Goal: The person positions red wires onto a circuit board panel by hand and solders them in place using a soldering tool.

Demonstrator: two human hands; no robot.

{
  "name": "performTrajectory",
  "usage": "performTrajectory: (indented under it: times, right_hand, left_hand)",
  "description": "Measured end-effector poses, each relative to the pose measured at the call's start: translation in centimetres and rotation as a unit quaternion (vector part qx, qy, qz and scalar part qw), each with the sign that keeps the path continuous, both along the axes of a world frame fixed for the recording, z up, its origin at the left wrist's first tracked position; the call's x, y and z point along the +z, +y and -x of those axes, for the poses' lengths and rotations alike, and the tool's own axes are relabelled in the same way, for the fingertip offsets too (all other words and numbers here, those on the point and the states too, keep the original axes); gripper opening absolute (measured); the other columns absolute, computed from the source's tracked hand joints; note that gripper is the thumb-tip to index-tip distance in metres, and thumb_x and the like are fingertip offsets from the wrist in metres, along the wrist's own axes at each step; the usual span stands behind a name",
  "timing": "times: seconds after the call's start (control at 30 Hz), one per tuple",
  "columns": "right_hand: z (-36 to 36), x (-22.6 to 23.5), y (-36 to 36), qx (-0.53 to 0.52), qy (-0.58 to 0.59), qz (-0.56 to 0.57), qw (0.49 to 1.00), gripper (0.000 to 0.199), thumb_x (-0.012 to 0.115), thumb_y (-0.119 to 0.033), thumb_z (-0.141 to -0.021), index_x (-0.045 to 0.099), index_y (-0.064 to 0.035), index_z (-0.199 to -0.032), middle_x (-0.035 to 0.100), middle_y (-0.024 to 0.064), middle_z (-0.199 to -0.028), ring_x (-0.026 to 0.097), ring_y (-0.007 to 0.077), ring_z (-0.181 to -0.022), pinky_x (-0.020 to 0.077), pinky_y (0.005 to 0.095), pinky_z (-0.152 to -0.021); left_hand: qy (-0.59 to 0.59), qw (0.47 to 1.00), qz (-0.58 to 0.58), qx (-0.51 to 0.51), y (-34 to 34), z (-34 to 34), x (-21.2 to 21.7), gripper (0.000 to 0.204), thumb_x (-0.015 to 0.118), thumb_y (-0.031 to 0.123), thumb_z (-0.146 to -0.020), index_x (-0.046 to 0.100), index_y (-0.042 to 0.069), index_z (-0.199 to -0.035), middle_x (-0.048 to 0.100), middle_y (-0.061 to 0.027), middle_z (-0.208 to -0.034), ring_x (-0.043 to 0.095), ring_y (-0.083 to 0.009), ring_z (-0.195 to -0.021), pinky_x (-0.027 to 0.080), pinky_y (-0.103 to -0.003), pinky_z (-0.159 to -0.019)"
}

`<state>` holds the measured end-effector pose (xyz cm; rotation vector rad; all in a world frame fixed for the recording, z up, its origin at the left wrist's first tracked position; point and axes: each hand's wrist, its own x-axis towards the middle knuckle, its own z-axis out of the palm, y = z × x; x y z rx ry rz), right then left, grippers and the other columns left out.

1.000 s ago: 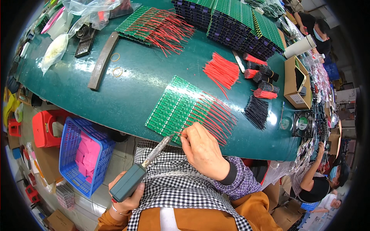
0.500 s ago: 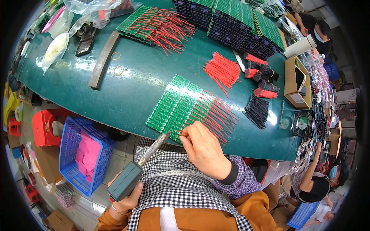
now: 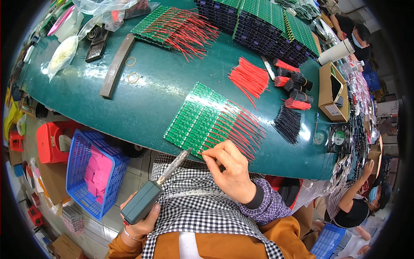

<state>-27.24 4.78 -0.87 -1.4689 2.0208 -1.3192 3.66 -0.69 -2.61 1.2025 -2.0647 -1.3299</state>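
A green circuit board panel [image 3: 194, 116] lies near the table's front edge, with a row of red wires [image 3: 246, 131] fanning out from its right side. My left hand [image 3: 144, 220] is wrapped round the dark green handle of a soldering iron [image 3: 144, 200]. The iron's tip touches, or hovers just over, the panel's near edge. Close to that tip, my right hand [image 3: 233, 172] is closed, thumb and forefinger pinching a red wire against the board; the fingers hide most of that wire.
Loose red wires [image 3: 249, 77] and black wires [image 3: 287, 124] lie right of the panel, near tied bundles [image 3: 297, 82]. Behind stand stacked boards [image 3: 263, 26] and a wired panel [image 3: 159, 26]. A metal bar [image 3: 117, 67] lies left. A cardboard box [image 3: 332, 97] and small fan [image 3: 339, 137] stand right.
My right hand has shifted slightly down, its fingers more bent, still at the panel's near edge. The soldering iron has barely moved. At the right, a co-worker's arm has moved.
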Motion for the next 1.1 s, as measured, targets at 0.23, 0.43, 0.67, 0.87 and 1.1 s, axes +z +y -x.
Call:
performTrajectory:
  times: [0.23, 0.43, 0.67, 0.87, 1.1]
  right_hand:
    - [0.0, -0.4, 0.1, 0.009, 0.008, 0.010, 1.000, 0.016, 0.078, 0.011, -0.086, 0.074, 0.0016, -0.098, 0.069, 0.0093, -0.092, 0.064, 0.0148, -0.069, 0.0522, 0.0268, -0.057]
    - [-0.1, -0.3, 0.1, 0.005, 0.000, -0.003, 1.000, 0.014, 0.077, 0.007, -0.085, 0.071, -0.0007, -0.094, 0.064, 0.0096, -0.090, 0.069, 0.0257, -0.073, 0.0548, 0.0365, -0.061]
    - [0.1, -0.4, 0.1, 0.010, 0.003, 0.000, 1.000, 0.015, 0.076, 0.011, -0.084, 0.071, 0.0007, -0.094, 0.067, 0.0088, -0.091, 0.064, 0.0165, -0.070, 0.0518, 0.0284, -0.058]
    - [0.1, -0.2, 0.0, 0.008, 0.000, -0.005, 1.000, 0.014, 0.076, 0.010, -0.084, 0.070, 0.0006, -0.093, 0.064, 0.0094, -0.089, 0.065, 0.0207, -0.070, 0.0525, 0.0325, -0.058]
    - [0.2, -0.5, 0.0, 0.011, 0.003, -0.003, 1.000, 0.015, 0.076, 0.011, -0.084, 0.071, 0.0005, -0.093, 0.065, 0.0084, -0.090, 0.062, 0.0161, -0.070, 0.0509, 0.0283, -0.058]
  left_hand:
    - [0.006, 1.000, 0.019, -0.019, -0.1, 0.4, 0.3, 0.028, 0.081, 0.008, -0.078, 0.076, -0.007, -0.102, 0.074, -0.0203, -0.094, 0.073, -0.0355, -0.076, 0.059, -0.041, -0.069]
    - [0.010, 1.000, 0.007, -0.020, 0.1, 0.4, 0.0, 0.028, 0.081, 0.007, -0.076, 0.076, -0.005, -0.102, 0.073, -0.0196, -0.094, 0.072, -0.0339, -0.074, 0.058, -0.040, -0.066]
    - [0.002, 0.999, 0.033, -0.037, -0.1, 0.7, 0.4, 0.028, 0.082, 0.006, -0.075, 0.076, -0.004, -0.101, 0.072, -0.0179, -0.093, 0.072, -0.0323, -0.073, 0.057, -0.039, -0.064]
    - [0.023, 0.996, 0.071, -0.047, -0.6, 1.6, 0.7, 0.027, 0.082, 0.005, -0.074, 0.076, -0.004, -0.099, 0.073, -0.0171, -0.090, 0.071, -0.0322, -0.072, 0.057, -0.039, -0.063]
    - [0.010, 0.997, 0.065, -0.037, -0.1, 0.8, 0.5, 0.026, 0.081, 0.005, -0.074, 0.076, -0.004, -0.098, 0.073, -0.0168, -0.089, 0.071, -0.0327, -0.072, 0.057, -0.039, -0.064]
